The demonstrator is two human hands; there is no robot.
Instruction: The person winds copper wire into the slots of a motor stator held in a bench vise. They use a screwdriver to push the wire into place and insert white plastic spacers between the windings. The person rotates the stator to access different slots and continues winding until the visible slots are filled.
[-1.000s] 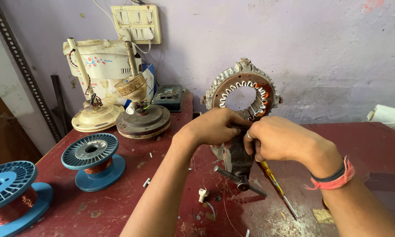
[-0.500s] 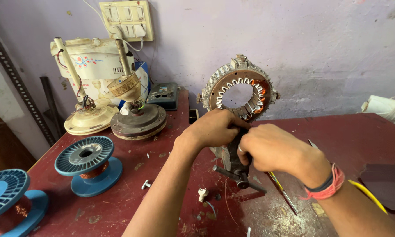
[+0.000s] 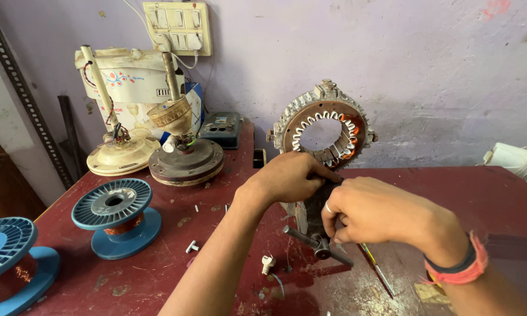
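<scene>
At the centre of the dark red worktop (image 3: 158,275) stands a small bench vise (image 3: 310,216), and clamped upright in it is a ring-shaped motor stator (image 3: 325,126) with copper windings showing along its inner slots at about 3 o'clock. The left hand (image 3: 287,178) is curled closed over the top of the vise just below the stator, gripping it from the 9 o'clock side. The right hand (image 3: 380,210) comes in from 4 o'clock, its fingers closed around the vise body just above the vise's cross handle (image 3: 316,240), which sticks out toward 7 o'clock; a ring sits on one finger and a pink-orange band (image 3: 462,266) circles the wrist. Under the right hand a thin screwdriver (image 3: 377,270) lies on the worktop, pointing to 5 o'clock. Small white fittings (image 3: 267,263) lie loose near the vise foot. Toward 9 o'clock rests a blue spool of copper wire (image 3: 116,216), and a second blue spool (image 3: 9,260) sits at the edge near 8 o'clock. At 11 o'clock stand two ceiling-fan motor housings (image 3: 184,158) with rods upright, a cream appliance (image 3: 126,76) behind them, and a switchboard (image 3: 178,26) on the lilac wall.
</scene>
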